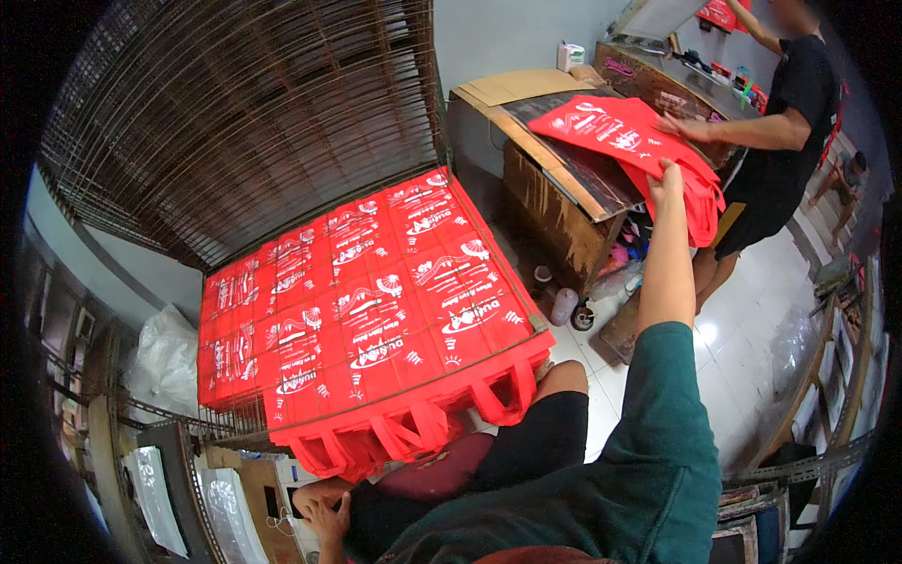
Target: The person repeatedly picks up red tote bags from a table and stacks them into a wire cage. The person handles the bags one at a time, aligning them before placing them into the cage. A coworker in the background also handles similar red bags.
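Observation:
My right arm reaches out to the far right, where my right hand (pixel 667 185) is closed on the near edge of a red tote bag (pixel 611 122) with white print. This bag lies among several on a dark-topped wooden bench, their ends drooping over its side. A co-worker's hand (pixel 688 127) rests at the far side of the same bags. My left hand (pixel 327 515) lies on my left knee with its fingers apart, holding nothing. In front of me, rows of printed red tote bags (pixel 376 301) cover a wire rack, handles hanging off its near edge.
Raised wire shelves (pixel 254 113) lean up behind the rack. The wooden bench (pixel 564 188) stands at the far right, with bottles (pixel 564 305) on the floor beside it. A co-worker in black (pixel 799 94) stands past the bench. Clear plastic (pixel 164 352) is bundled at left.

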`<act>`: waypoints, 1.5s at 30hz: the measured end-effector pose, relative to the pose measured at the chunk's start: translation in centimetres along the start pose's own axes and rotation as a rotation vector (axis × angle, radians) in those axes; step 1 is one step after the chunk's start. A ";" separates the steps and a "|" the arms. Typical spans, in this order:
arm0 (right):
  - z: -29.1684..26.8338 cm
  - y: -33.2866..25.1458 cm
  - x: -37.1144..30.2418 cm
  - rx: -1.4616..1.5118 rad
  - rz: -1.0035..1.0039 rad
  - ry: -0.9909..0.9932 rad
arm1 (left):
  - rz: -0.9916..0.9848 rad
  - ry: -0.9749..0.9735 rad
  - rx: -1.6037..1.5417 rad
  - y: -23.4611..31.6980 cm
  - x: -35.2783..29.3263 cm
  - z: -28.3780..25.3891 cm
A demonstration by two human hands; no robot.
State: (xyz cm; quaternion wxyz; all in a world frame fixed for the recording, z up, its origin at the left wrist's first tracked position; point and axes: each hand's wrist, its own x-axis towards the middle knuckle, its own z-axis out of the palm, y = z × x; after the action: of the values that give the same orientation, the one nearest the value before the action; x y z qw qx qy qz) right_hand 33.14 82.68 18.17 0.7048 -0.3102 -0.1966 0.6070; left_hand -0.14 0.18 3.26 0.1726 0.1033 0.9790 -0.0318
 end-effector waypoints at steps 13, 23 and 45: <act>18.1 -12.7 -22.8 -1.303 -0.449 -0.995 | 0.012 -0.116 -0.086 -4.5 1.0 0.7; 25.6 -14.6 -37.5 -1.588 -0.490 -1.677 | 0.982 0.565 -0.870 10.3 1.3 -20.5; 9.4 2.1 -39.2 -0.553 -0.210 -0.907 | 1.165 0.059 -2.034 18.2 -2.5 -35.9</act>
State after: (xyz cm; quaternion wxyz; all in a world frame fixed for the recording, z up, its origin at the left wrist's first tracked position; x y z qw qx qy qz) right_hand 18.12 46.34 27.52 0.4982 -0.1694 -0.6636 0.5318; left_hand -5.82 20.97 37.32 0.1415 0.3511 0.3620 0.8519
